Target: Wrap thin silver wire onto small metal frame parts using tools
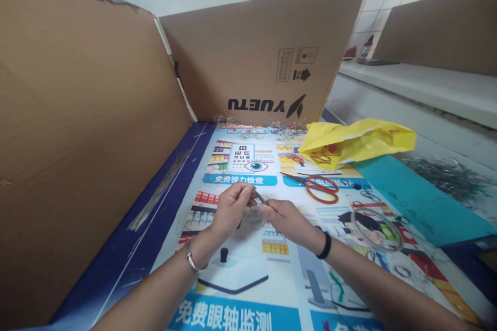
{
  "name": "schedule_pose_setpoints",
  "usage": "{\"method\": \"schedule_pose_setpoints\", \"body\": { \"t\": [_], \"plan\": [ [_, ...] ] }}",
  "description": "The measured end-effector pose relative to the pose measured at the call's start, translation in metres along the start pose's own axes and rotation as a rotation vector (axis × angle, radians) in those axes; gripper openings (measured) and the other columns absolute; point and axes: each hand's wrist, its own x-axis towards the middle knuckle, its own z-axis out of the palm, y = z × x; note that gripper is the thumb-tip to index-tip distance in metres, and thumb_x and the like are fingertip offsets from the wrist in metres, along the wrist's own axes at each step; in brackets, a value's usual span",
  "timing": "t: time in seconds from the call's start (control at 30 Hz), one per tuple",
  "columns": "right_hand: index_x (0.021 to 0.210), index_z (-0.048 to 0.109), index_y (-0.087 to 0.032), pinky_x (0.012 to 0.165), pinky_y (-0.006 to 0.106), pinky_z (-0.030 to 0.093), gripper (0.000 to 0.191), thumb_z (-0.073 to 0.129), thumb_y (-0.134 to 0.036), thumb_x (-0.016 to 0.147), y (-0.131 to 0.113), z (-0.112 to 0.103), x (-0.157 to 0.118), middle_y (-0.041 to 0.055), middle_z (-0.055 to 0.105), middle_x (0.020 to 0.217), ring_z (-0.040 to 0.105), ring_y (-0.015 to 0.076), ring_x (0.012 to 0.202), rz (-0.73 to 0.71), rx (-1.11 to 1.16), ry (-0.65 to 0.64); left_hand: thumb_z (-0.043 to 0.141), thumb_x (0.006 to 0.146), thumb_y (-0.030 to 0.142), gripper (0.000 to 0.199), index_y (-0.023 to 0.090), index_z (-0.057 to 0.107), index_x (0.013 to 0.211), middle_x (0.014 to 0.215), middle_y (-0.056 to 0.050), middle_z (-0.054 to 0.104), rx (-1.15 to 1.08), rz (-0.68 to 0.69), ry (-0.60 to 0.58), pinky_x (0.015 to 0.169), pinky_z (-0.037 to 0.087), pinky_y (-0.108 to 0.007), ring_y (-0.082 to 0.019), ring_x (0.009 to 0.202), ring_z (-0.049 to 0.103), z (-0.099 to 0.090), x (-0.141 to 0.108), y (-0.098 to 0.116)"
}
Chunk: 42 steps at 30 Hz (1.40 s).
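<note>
My left hand (pixel 234 208) and my right hand (pixel 286 219) meet over the printed sheet, both closed in a pinch. Between them lies a slim dark-grey metal tool (pixel 260 197), gripped at its near end by my right fingers. Its far tip reaches the left thumb and forefinger, which pinch something too small to make out. Faint thin wire loops (pixel 256 219) seem to hang just below the fingers. Beyond my right hand lie scissors (pixel 323 189) with orange-red handles, their blades pointing left.
Cardboard panels (pixel 256 57) stand at the back and left. Straight wires (pixel 161 189) lie at left. A yellow bag (pixel 361 139), a wire coil (pixel 377 228), dark rings (pixel 365 195) and a tangled wire heap (pixel 446 178) are at right. More tangled wire (pixel 285 128) lies at the back.
</note>
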Motion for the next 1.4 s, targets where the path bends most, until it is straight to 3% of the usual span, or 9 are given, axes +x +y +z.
{"method": "schedule_pose_setpoints", "body": {
  "t": [0.3,0.47,0.83,1.07,1.27,1.4],
  "plan": [
    [0.058,0.040,-0.019,0.044,0.022,0.027,0.037,0.037,-0.043,0.086,-0.004,-0.002,-0.001,-0.0045,0.040,0.044,0.038,0.0086,0.043,0.071,0.018,-0.074,0.046,0.085,0.033,0.021,0.018,0.057,0.076,0.065,0.001,0.056,0.145,0.096,-0.047,0.058,0.042,-0.022,-0.010,0.056,0.052,-0.007,0.002,-0.009],
    [0.057,0.044,-0.018,0.046,0.022,0.029,0.035,0.041,-0.039,0.085,-0.005,-0.006,-0.002,-0.0031,0.044,0.049,0.040,0.0085,0.047,0.035,-0.020,-0.118,0.043,0.087,0.030,0.022,0.018,0.055,0.073,0.062,0.002,0.052,0.227,0.176,-0.122,0.059,0.039,-0.021,-0.011,0.059,0.048,-0.015,0.006,-0.013],
    [0.056,0.043,-0.018,0.049,0.024,0.019,0.037,0.043,-0.042,0.084,-0.009,-0.020,-0.004,-0.0016,0.044,0.051,0.037,0.0094,0.049,-0.074,-0.399,-0.086,0.040,0.088,0.028,0.024,0.017,0.052,0.069,0.061,0.003,0.048,0.320,0.230,-0.275,0.059,0.037,-0.020,-0.010,0.060,0.046,-0.022,0.011,-0.009],
    [0.061,0.045,-0.018,0.048,0.023,0.026,0.038,0.034,-0.043,0.088,-0.006,-0.004,-0.002,-0.0004,0.050,0.052,0.046,0.0108,0.050,-0.018,-0.175,-0.047,0.047,0.085,0.033,0.021,0.017,0.057,0.076,0.067,0.001,0.057,0.093,0.074,-0.127,0.058,0.043,-0.021,-0.010,0.058,0.053,-0.012,0.007,-0.010],
    [0.061,0.043,-0.019,0.045,0.022,0.031,0.041,0.031,-0.047,0.088,-0.002,0.007,-0.002,-0.0039,0.044,0.042,0.046,0.0102,0.040,0.083,0.053,-0.056,0.048,0.084,0.033,0.021,0.016,0.058,0.075,0.067,0.001,0.058,0.050,0.052,-0.001,0.060,0.044,-0.022,-0.011,0.061,0.055,-0.001,0.000,-0.010],
    [0.060,0.041,-0.020,0.045,0.022,0.031,0.041,0.031,-0.048,0.088,-0.002,0.008,-0.002,-0.0041,0.043,0.043,0.045,0.0101,0.041,0.074,0.038,-0.028,0.048,0.084,0.032,0.022,0.016,0.059,0.074,0.067,0.000,0.059,0.049,0.061,0.039,0.063,0.044,-0.023,-0.012,0.063,0.055,0.004,-0.002,-0.009]
  ]
}}
